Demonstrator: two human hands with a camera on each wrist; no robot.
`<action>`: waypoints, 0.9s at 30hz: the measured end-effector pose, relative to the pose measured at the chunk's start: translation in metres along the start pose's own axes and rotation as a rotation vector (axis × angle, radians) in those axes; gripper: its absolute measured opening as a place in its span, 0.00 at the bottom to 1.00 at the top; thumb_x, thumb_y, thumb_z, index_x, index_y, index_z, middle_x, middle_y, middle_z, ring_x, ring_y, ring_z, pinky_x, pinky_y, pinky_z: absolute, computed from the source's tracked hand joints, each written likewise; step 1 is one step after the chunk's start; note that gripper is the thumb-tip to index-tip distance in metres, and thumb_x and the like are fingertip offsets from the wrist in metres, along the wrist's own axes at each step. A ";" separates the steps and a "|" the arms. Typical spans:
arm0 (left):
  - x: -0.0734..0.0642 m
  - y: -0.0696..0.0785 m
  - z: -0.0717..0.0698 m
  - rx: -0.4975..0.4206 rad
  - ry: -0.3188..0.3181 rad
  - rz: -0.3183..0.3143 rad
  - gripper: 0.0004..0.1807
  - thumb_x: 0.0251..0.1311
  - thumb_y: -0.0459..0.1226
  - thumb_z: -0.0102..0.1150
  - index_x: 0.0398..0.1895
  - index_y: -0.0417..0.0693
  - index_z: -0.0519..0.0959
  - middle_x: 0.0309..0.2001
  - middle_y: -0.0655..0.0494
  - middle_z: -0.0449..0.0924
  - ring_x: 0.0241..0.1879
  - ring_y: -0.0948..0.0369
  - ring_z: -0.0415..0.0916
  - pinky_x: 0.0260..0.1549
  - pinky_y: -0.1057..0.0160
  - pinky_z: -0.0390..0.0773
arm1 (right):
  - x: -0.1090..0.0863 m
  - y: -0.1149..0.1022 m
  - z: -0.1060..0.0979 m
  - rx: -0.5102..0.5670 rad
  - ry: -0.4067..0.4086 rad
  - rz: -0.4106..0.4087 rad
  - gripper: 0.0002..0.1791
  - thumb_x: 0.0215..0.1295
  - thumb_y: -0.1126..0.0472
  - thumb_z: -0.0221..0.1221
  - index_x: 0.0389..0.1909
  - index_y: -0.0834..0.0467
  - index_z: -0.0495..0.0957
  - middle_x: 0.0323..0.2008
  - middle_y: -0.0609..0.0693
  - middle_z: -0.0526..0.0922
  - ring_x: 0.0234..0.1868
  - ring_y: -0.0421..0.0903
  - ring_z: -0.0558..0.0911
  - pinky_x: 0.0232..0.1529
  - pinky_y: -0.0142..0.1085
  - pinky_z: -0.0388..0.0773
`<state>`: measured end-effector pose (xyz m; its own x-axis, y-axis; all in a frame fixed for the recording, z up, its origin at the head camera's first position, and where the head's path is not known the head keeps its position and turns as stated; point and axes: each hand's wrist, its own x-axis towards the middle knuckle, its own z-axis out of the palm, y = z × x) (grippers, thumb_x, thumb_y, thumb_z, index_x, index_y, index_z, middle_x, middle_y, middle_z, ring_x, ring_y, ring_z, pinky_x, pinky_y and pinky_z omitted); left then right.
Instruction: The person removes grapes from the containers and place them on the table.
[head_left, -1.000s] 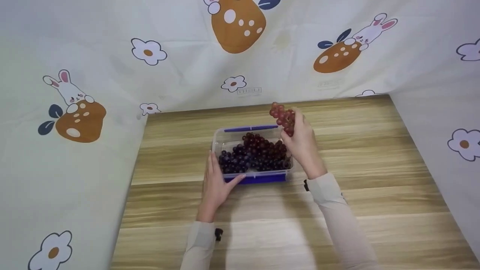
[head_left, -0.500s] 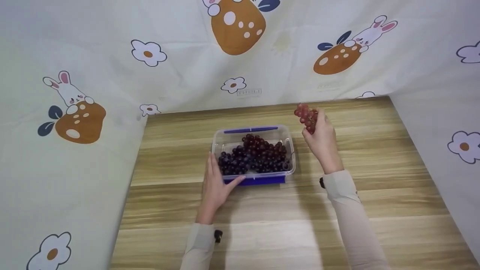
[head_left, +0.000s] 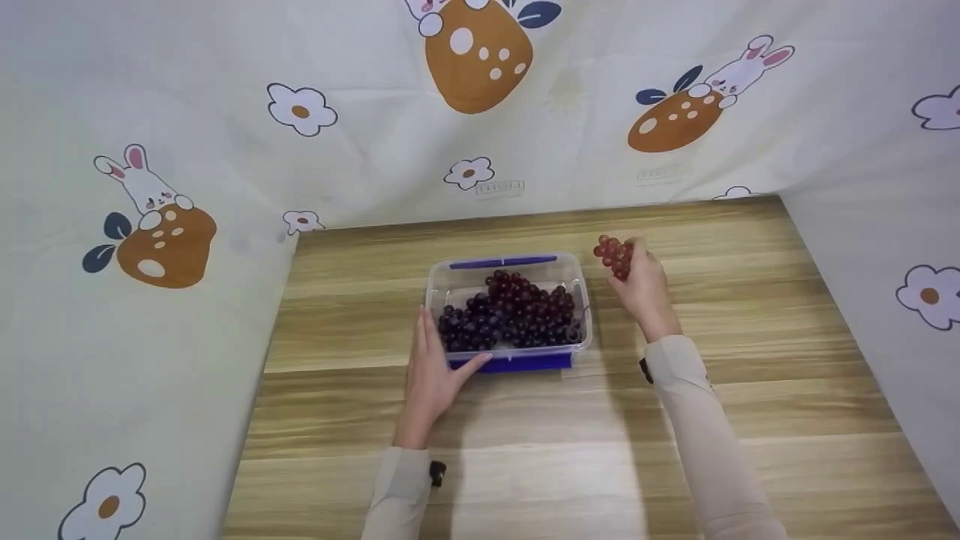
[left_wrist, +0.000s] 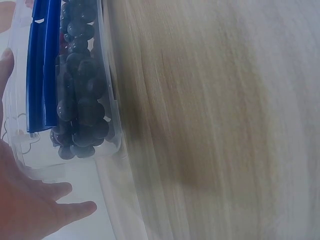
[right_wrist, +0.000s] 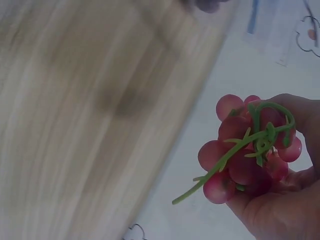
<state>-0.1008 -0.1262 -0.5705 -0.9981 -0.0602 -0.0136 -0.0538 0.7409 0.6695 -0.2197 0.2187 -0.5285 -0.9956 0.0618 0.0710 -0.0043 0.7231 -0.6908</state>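
Observation:
Between the fingers and thumb of my right hand (head_left: 646, 289) is a small bunch of red grapes (head_left: 613, 257), held in the air to the right of the box. The right wrist view shows the red grapes (right_wrist: 240, 155) with a green stem sticking out. A clear plastic box (head_left: 584, 300) with blue latches stands on the table, holding dark purple grapes (head_left: 469, 322) and dark red grapes (head_left: 536, 300). My left hand (head_left: 433, 367) rests against its left wall with straight fingers, the thumb on the front rim. Dark grapes (left_wrist: 82, 100) show through the wall in the left wrist view.
The wood-grain table (head_left: 337, 420) runs under both arms. Behind it and at both sides hangs a pale cloth (head_left: 375, 150) printed with rabbits, flowers and orange strawberries.
My right hand has carried the red grapes rightward from above the box's back right corner, then slightly lower. The left hand and the box stay in place.

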 end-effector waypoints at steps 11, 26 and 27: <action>-0.001 0.002 -0.001 0.006 -0.010 -0.009 0.75 0.55 0.73 0.65 0.86 0.38 0.35 0.86 0.37 0.32 0.84 0.39 0.40 0.82 0.42 0.47 | 0.007 0.016 0.024 -0.028 -0.110 0.000 0.33 0.62 0.73 0.66 0.66 0.71 0.63 0.59 0.81 0.77 0.60 0.77 0.78 0.66 0.64 0.77; -0.002 0.003 0.000 -0.029 -0.003 -0.026 0.72 0.57 0.65 0.71 0.86 0.39 0.36 0.86 0.36 0.34 0.83 0.38 0.42 0.81 0.39 0.49 | 0.013 0.030 0.035 -0.069 -0.116 0.009 0.35 0.66 0.69 0.65 0.70 0.72 0.62 0.60 0.80 0.75 0.62 0.77 0.77 0.69 0.64 0.73; -0.001 0.004 -0.001 -0.028 -0.001 -0.025 0.72 0.58 0.65 0.72 0.86 0.39 0.36 0.86 0.36 0.34 0.83 0.38 0.41 0.81 0.39 0.49 | 0.013 0.030 0.035 -0.072 -0.117 0.012 0.36 0.66 0.68 0.65 0.71 0.73 0.62 0.61 0.80 0.74 0.63 0.77 0.76 0.69 0.64 0.73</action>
<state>-0.0995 -0.1238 -0.5677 -0.9965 -0.0780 -0.0316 -0.0782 0.7203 0.6892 -0.2364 0.2174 -0.5738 -0.9997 -0.0065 -0.0240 0.0103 0.7706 -0.6373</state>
